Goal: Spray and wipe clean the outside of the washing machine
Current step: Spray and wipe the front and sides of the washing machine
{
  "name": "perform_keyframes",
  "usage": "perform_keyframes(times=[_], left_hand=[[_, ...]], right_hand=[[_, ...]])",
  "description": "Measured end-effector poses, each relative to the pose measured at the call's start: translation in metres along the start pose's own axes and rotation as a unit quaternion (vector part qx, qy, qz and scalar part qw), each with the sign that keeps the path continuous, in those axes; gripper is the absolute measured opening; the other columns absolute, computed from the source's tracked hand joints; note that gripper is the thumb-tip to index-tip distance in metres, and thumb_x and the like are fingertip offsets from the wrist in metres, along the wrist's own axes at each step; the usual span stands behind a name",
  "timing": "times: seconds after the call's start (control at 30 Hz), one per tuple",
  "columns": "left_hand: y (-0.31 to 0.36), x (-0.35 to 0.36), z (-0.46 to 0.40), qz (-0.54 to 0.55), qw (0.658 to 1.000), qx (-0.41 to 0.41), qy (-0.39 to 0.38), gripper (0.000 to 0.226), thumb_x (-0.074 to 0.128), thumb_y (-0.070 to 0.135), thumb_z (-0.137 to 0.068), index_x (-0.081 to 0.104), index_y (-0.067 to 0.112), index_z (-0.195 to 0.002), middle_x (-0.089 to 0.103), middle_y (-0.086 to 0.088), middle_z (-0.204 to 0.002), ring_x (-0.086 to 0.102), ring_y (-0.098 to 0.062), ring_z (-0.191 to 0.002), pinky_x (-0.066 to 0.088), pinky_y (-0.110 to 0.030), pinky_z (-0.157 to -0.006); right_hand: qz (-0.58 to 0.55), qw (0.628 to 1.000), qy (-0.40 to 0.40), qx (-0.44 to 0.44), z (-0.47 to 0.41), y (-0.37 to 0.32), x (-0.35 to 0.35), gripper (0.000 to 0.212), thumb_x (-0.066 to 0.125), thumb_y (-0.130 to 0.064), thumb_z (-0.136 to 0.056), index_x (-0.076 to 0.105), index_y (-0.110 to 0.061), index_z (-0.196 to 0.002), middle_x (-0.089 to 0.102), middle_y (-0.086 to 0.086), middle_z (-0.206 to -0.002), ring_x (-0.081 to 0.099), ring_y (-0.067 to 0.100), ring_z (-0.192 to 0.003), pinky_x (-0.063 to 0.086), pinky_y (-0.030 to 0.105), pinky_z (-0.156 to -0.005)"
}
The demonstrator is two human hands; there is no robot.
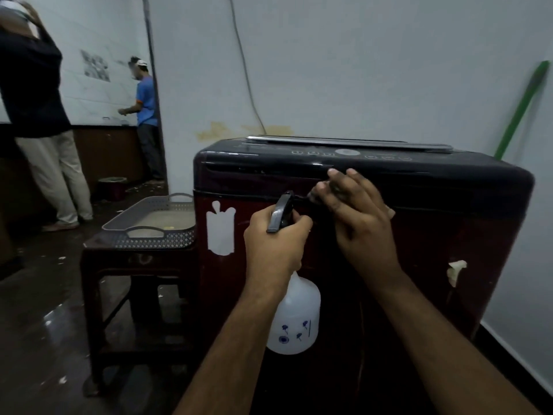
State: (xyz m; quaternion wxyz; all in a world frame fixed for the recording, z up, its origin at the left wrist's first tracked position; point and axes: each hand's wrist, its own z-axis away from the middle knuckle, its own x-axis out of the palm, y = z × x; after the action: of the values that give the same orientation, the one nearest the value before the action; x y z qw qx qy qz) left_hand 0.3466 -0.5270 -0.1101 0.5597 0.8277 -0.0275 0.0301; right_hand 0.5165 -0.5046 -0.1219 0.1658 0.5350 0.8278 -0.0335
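Head view: left hand [276,238] is gripping the spray bottle [294,316] by its trigger head before the washing machine [449,235], right hand [356,211] is working fingers at the nozzle, grasp uncertain; spraying step pending, likely needing the nozzle aimed at the front panel.

We are crowding the upper front of the washing machine [434,223]: our left hand [276,241] is gripping the spray bottle [294,319] just beside our right hand [356,211], leaving almost no gap between them. The lower front right of our arms is lying open for a pass. On the left, a stool [125,265] carrying a grey tray [149,218] is sitting tight against the machine's side, blocking reach there. A green pole [522,106] is leaning on the wall behind the right corner. Two people are standing well off to the left.
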Motion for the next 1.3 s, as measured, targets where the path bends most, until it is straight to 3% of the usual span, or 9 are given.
perform_keyframes(times=[0.17,0.27,0.47,0.57,0.67,0.8,0.97,1.17,1.3], left_hand=[[-0.001,-0.025,-0.003,-0.019,0.999,0.026,0.040,0.011,0.072,0.014,-0.092,0.069,0.005,-0.086,0.070,-0.015,-0.079,0.063,-0.020,-0.070,0.053,-0.033,-0.060],[-0.001,-0.038,-0.007,-0.003,0.997,0.029,0.069,0.011,0.071,0.011,-0.091,0.069,0.001,-0.087,0.068,-0.026,-0.084,0.061,-0.025,-0.072,0.054,-0.037,-0.064],[-0.005,-0.059,-0.007,-0.015,0.995,0.032,0.091,0.014,0.072,0.014,-0.090,0.064,0.015,-0.078,0.063,-0.004,-0.068,0.060,-0.021,-0.066,0.050,-0.034,-0.056],[-0.003,-0.064,-0.005,-0.003,0.993,0.032,0.114,0.010,0.072,0.015,-0.086,0.067,0.013,-0.077,0.067,-0.014,-0.072,0.063,-0.029,-0.067,0.059,-0.046,-0.065],[0.000,-0.073,-0.003,0.001,0.992,0.030,0.122,0.009,0.069,0.016,-0.079,0.068,0.007,-0.079,0.066,-0.028,-0.081,0.063,-0.037,-0.071,0.060,-0.060,-0.070],[-0.005,-0.083,-0.001,-0.018,0.991,0.025,0.127,0.014,0.071,0.010,-0.087,0.064,0.007,-0.075,0.060,-0.010,-0.066,0.056,-0.025,-0.066,0.048,-0.040,-0.059],[-0.003,-0.091,-0.001,-0.043,0.986,0.043,0.155,0.021,0.068,0.008,-0.087,0.058,0.005,-0.069,0.055,-0.005,-0.062,0.055,-0.022,-0.062,0.045,-0.035,-0.052],[0.000,-0.099,0.002,-0.021,0.985,0.012,0.168,0.006,0.069,0.007,-0.091,0.068,0.011,-0.085,0.062,-0.006,-0.072,0.059,-0.019,-0.067,0.047,-0.030,-0.050],[-0.006,-0.099,0.011,-0.030,0.987,0.005,0.157,0.009,0.067,0.008,-0.093,0.067,0.013,-0.085,0.062,-0.006,-0.075,0.058,-0.021,-0.068,0.049,-0.033,-0.057]], right_hand=[[-0.007,0.995,0.066,0.070,-0.044,-0.029,0.025,0.053,0.058,0.007,-0.089,0.065,-0.013,-0.137,0.054,0.006,-0.150,0.043,0.030,-0.142,0.032,0.037,-0.120],[0.042,0.998,-0.004,-0.055,-0.037,-0.046,0.046,0.043,0.063,-0.010,-0.097,0.063,-0.016,-0.139,0.055,0.005,-0.150,0.047,0.030,-0.140,0.041,0.046,-0.112],[0.051,0.998,0.018,-0.039,-0.037,-0.053,0.052,0.044,0.053,-0.008,-0.095,0.065,-0.017,-0.137,0.058,0.005,-0.146,0.050,0.030,-0.135,0.043,0.044,-0.109],[0.053,0.998,-0.012,-0.030,-0.070,-0.079,0.074,0.051,0.065,-0.017,-0.088,0.063,-0.019,-0.139,0.054,0.003,-0.150,0.046,0.029,-0.139,0.038,0.043,-0.114],[0.053,0.987,-0.086,-0.125,-0.066,-0.090,0.094,0.054,0.072,-0.028,-0.087,0.062,-0.021,-0.140,0.051,0.002,-0.153,0.042,0.028,-0.144,0.033,0.044,-0.118],[0.054,0.984,-0.073,-0.152,-0.045,-0.068,0.083,0.039,0.060,-0.023,-0.098,0.065,-0.023,-0.137,0.053,0.003,-0.152,0.044,0.027,-0.144,0.033,0.045,-0.119],[0.075,0.996,-0.001,-0.043,-0.082,-0.087,0.087,0.052,0.062,-0.007,-0.092,0.060,-0.021,-0.142,0.049,0.003,-0.155,0.038,0.028,-0.147,0.028,0.044,-0.121],[0.072,0.962,-0.154,-0.212,-0.075,-0.105,0.114,0.054,0.074,-0.032,-0.086,0.062,-0.028,-0.138,0.048,0.000,-0.155,0.038,0.026,-0.147,0.027,0.047,-0.122],[0.091,0.975,-0.091,-0.181,-0.045,-0.076,0.090,0.045,0.055,-0.029,-0.092,0.066,-0.026,-0.135,0.056,0.002,-0.149,0.047,0.027,-0.142,0.028,0.049,-0.120]])
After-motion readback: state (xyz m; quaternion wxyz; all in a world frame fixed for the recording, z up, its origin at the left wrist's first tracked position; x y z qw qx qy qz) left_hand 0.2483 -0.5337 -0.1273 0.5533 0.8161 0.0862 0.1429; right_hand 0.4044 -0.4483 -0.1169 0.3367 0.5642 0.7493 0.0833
